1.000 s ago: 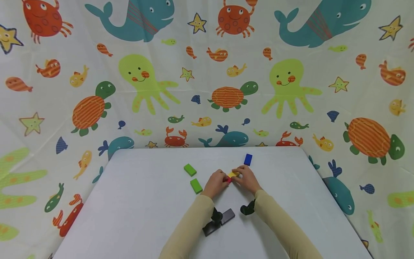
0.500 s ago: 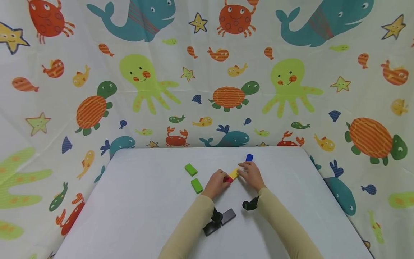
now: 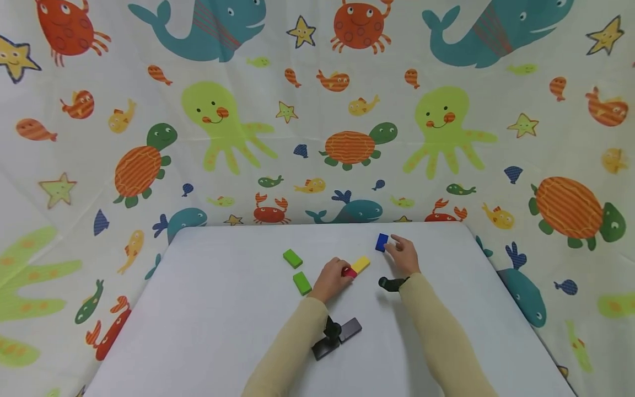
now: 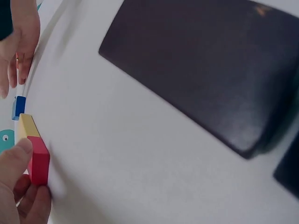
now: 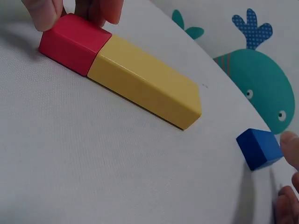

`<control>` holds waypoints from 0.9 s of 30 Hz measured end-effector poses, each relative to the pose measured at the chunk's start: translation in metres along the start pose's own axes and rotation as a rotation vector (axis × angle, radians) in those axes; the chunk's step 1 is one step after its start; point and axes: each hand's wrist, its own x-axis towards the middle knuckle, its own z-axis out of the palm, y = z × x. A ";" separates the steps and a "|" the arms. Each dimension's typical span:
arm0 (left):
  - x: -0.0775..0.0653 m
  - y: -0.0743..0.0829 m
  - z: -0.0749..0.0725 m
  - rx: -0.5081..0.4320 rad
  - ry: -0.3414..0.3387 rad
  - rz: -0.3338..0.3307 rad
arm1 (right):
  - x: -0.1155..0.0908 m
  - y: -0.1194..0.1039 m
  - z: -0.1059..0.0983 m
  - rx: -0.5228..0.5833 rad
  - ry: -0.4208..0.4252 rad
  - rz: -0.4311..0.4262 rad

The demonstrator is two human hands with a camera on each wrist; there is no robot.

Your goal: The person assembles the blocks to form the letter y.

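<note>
My left hand (image 3: 332, 280) pinches a red block (image 3: 349, 272) between thumb and fingers on the white table. End to end with the red block lies a yellow block (image 3: 361, 264); in the right wrist view the yellow block (image 5: 145, 81) meets the red block (image 5: 74, 44) along a straight seam. Farther back, a small blue block (image 3: 381, 242) lies on the table. Beside its right side is my right hand (image 3: 403, 256), thumb and fingers spread apart. In the right wrist view the thumb (image 5: 290, 148) is right at the edge of the blue block (image 5: 259, 148).
Two green blocks (image 3: 292, 258) lie left of my left hand. Two dark grey blocks (image 3: 350, 330) lie close together near my left forearm, partly behind the black wrist camera (image 3: 332, 330). Behind the table (image 3: 213, 309) hangs a sea-animal printed cloth (image 3: 297, 127).
My right hand has left the yellow block and moved right and back to the blue block. The left hand stays on the red block.
</note>
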 end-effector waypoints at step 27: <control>0.001 -0.002 0.001 -0.012 0.018 0.015 | 0.010 -0.013 -0.004 -0.212 -0.223 -0.157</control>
